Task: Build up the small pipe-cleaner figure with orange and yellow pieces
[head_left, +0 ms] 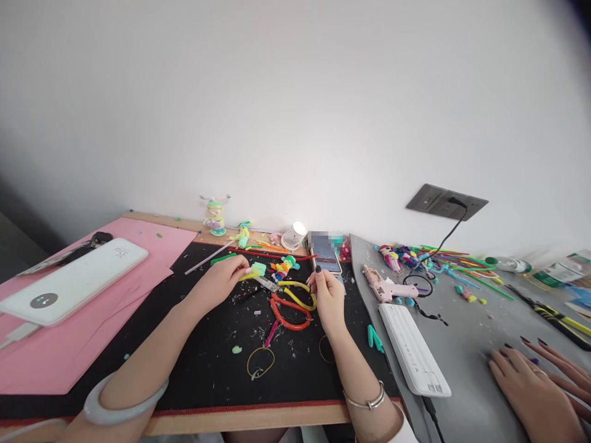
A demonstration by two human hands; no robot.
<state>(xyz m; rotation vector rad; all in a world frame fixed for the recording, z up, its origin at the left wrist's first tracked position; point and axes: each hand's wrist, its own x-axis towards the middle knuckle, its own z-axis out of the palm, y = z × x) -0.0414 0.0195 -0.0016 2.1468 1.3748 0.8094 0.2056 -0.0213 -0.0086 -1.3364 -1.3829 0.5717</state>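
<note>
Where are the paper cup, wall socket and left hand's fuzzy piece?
Paper cup (290, 239), head view: its side.
Wall socket (442, 202), head view: its faceplate.
Fuzzy piece (258, 269), head view: its green end.

- Left forearm (184, 326): a thick, smooth, rounded bangle (124, 416) in pale greyish white.
- Right forearm (348, 363): a slim silver-coloured bracelet (369, 405) with small knobs.
- Right hand (330, 298): dark nail polish (318, 269).
- Near the right elbow: a white sleeve (406, 432) edge.

White power bank (87, 277) on pink sheet (55, 366)
</note>
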